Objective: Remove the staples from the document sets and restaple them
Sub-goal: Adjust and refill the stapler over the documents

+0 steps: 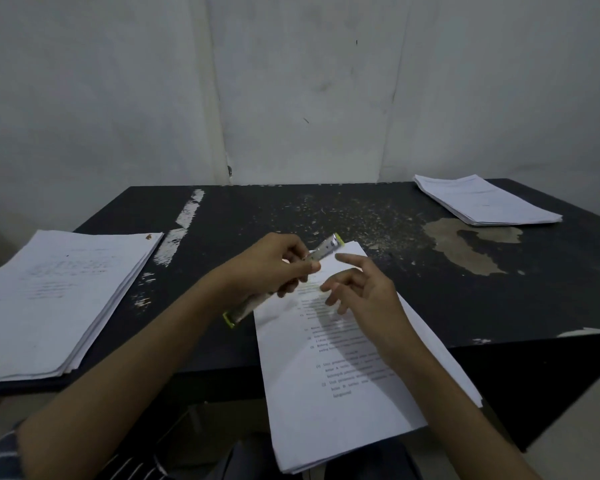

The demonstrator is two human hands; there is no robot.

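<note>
A printed document set (340, 368) lies in front of me, hanging over the near edge of the black table (499, 306). My left hand (274, 268) grips a silver stapler with lime-green ends (329, 245) above the set's top left corner. The stapler's rear end (234, 315) sticks out below my palm. My right hand (361, 292) hovers over the upper part of the page, fingers spread, index finger pointing toward the stapler's front. Whether it touches the paper I cannot tell.
A thick stack of papers (49, 299) lies at the table's left, overhanging the front edge. Another stack (485, 199) sits at the far right corner. The tabletop is scuffed, with worn patches (471, 244) and specks. A grey wall stands behind.
</note>
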